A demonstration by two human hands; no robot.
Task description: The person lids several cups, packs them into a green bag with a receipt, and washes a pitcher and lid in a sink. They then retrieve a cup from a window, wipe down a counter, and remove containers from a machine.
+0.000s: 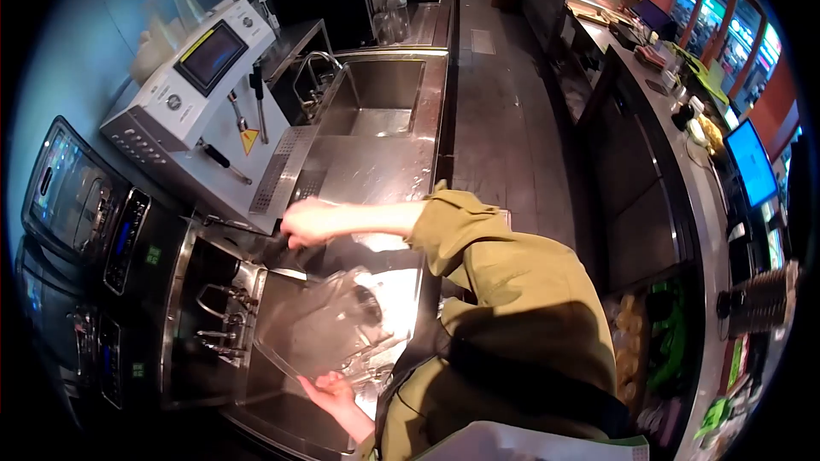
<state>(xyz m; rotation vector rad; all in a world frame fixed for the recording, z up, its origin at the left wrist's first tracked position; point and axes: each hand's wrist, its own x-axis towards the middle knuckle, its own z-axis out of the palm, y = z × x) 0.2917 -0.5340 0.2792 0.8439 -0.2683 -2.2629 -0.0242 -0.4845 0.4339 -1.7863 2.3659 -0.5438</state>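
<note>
My left hand grips the lower edge of a clear plastic container, which is tilted over a steel sink. The container's walls are see-through and smeared, so its exact shape is hard to make out. Further up, my right hand reaches over the counter's edge by the grey machine, fingers curled. Whatever those fingers hold, if anything, is hidden. Close to the container stand metal taps at the sink's back.
Beyond the grey machine lies another steel sink with a curved faucet. Blender-like machines with clear covers line the wall. A dark floor aisle runs behind me, with a counter and a lit monitor across it.
</note>
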